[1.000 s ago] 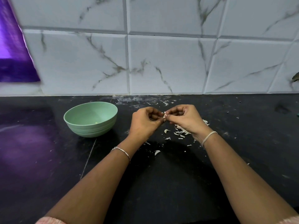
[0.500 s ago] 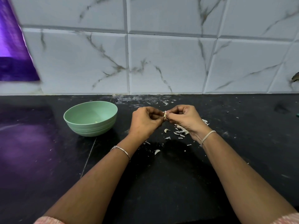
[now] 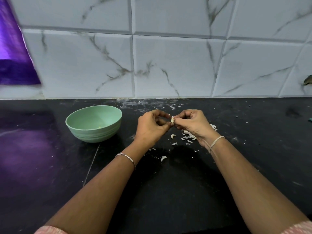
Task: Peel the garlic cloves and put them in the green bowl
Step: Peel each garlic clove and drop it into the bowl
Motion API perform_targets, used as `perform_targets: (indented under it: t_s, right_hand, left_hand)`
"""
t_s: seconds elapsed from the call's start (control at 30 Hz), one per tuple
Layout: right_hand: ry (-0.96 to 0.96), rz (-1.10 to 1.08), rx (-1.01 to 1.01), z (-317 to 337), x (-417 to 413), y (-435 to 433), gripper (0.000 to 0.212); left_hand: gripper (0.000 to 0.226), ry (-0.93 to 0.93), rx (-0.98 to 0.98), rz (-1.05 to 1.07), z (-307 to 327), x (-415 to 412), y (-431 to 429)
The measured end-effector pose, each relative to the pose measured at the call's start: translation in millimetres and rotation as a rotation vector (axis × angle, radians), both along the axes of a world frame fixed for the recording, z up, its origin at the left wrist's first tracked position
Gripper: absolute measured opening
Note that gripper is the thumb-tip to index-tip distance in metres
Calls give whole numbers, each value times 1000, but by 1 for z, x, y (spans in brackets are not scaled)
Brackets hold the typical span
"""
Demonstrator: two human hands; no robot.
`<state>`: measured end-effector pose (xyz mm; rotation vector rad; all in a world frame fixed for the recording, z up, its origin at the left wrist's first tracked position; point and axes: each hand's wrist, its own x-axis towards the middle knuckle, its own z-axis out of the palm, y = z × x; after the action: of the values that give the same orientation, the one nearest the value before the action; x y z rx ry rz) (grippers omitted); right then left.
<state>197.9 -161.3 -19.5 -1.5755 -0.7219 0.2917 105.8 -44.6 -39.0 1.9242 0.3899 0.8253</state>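
Nearest to me, the pink cuffs of my sleeves [image 3: 50, 230] show at the bottom edge, and my bare forearms reach out over the black counter [image 3: 168, 191]. A thin silver bracelet [image 3: 125, 157] sits on my left wrist, a pale band [image 3: 216, 142] on my right.

My left hand [image 3: 150, 129] and right hand [image 3: 194, 125] meet above the counter, fingers curled, each pinching one side of the same garlic clove [image 3: 172, 119] between thumb and fingertips. The clove is small, cream-white and stubby, with a bit of papery skin at its edge; it is held in the air, well to the right of the green bowl [image 3: 94, 134].

Below my right hand lies a scatter of white peel scraps [image 3: 188, 137], with a few stray flakes nearer to me. The bowl stands upright on the counter, a tiny pale bit on its floor.

Behind rises the marbled grey tile wall [image 3: 168, 65], with a purple sheet [image 3: 11, 65] at far left.

Since a second ago both hands have stayed in place, still clamped on the clove.
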Motion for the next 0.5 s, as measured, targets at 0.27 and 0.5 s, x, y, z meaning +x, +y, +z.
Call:
perform_targets:
  t_s: [0.27, 0.5]
  right_hand:
    - [6, -4, 25, 0, 0, 1, 17]
    - [179, 50, 104, 0, 2, 3, 6]
  left_hand:
    - [18, -21, -4, -16, 0, -1, 0]
    - [22, -45, -37, -15, 3, -1, 0]
